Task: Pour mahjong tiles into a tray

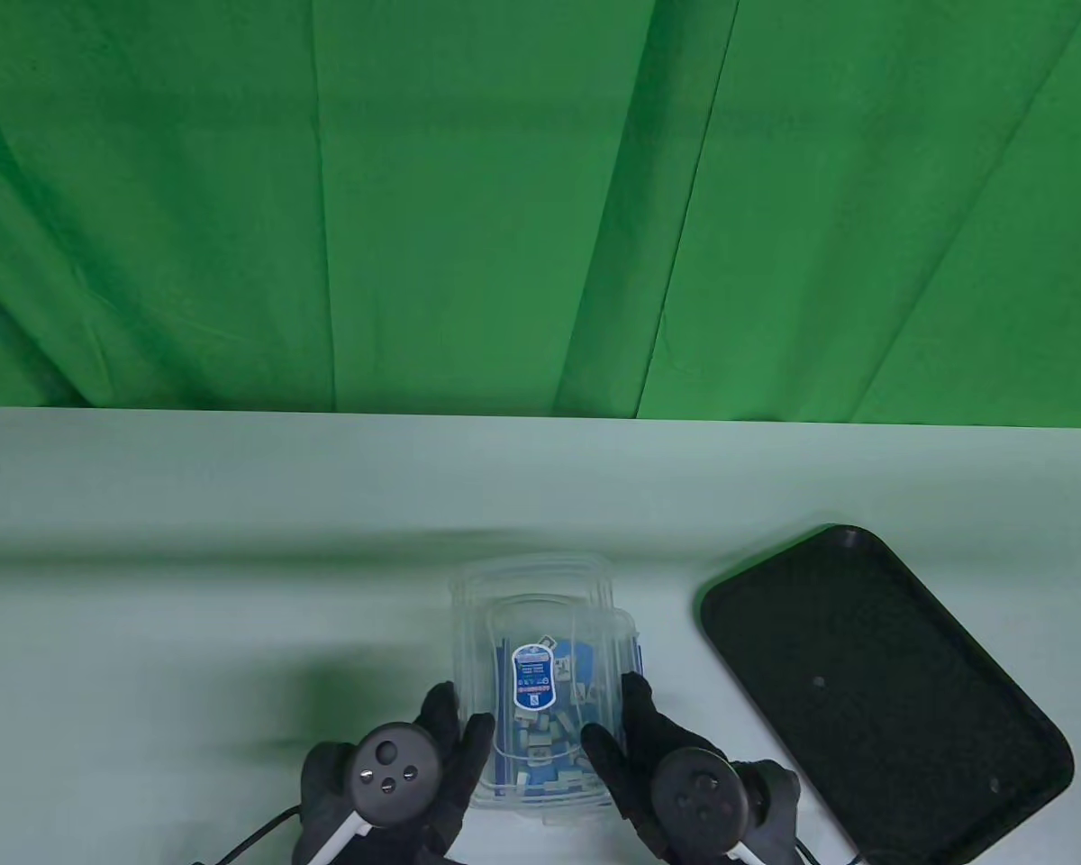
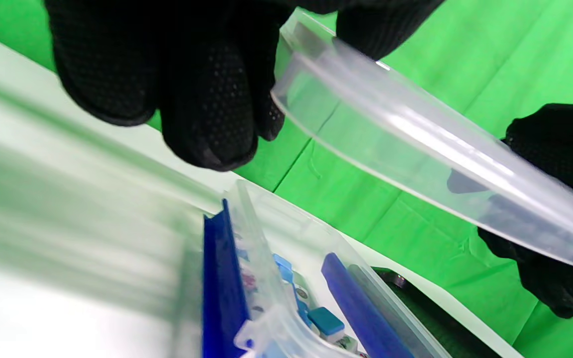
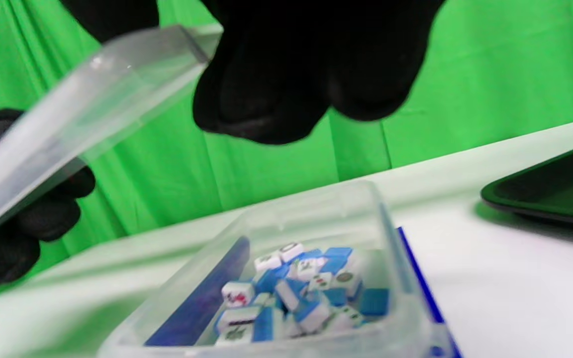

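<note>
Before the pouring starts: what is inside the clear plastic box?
Inside the clear box lie loose blue-and-white mahjong tiles. The lowest tiles are covered by the upper ones, so the count cannot be told.

white table (image 1: 234,505) carries a clear box (image 1: 549,721) (tiles inside) and black tray (image 1: 874,685).

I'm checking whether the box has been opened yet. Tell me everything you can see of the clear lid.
The lid is clear, slightly frosted plastic, a shallow rectangle with rounded corners, a raised rim and a blue label on top. It is off the box and held tilted in the air above it, not touching it. The left hand grips one side and the right hand the opposite side. Seen from the table view it overlaps the box, which sits left of the tray.
</note>
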Motion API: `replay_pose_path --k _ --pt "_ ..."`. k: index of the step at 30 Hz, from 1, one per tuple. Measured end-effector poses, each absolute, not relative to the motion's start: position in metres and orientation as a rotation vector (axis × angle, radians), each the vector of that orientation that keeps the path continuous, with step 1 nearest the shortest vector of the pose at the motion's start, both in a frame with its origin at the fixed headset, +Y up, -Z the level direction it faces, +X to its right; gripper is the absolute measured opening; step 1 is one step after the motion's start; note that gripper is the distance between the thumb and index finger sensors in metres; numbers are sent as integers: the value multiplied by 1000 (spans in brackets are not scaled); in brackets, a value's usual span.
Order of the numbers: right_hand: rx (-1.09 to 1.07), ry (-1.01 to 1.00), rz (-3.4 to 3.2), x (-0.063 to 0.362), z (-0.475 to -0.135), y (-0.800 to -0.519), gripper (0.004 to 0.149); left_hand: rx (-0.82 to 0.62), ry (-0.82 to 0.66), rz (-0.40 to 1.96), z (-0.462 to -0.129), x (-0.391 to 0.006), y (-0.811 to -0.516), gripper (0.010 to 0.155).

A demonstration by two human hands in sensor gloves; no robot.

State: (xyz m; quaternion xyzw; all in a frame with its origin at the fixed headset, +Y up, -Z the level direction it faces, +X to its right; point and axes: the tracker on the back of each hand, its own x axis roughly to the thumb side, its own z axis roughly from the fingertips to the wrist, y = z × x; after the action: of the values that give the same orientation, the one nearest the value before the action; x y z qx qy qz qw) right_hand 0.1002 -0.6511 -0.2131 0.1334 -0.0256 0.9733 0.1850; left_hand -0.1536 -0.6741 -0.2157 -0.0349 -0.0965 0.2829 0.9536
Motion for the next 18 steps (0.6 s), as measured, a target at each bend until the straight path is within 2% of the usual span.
replay_pose_path --k 5,11,18 --pt "414 120 2791 45 -229 -638 80 -106 -140 660 -222 -207 -677 64" --pt "425 397 2772 -19 -251 -650 83 -162 22 756 -229 -269 -702 61" --pt "461 562 2864 -73 -266 -670 83 -207 196 704 -235 -297 -725 60"
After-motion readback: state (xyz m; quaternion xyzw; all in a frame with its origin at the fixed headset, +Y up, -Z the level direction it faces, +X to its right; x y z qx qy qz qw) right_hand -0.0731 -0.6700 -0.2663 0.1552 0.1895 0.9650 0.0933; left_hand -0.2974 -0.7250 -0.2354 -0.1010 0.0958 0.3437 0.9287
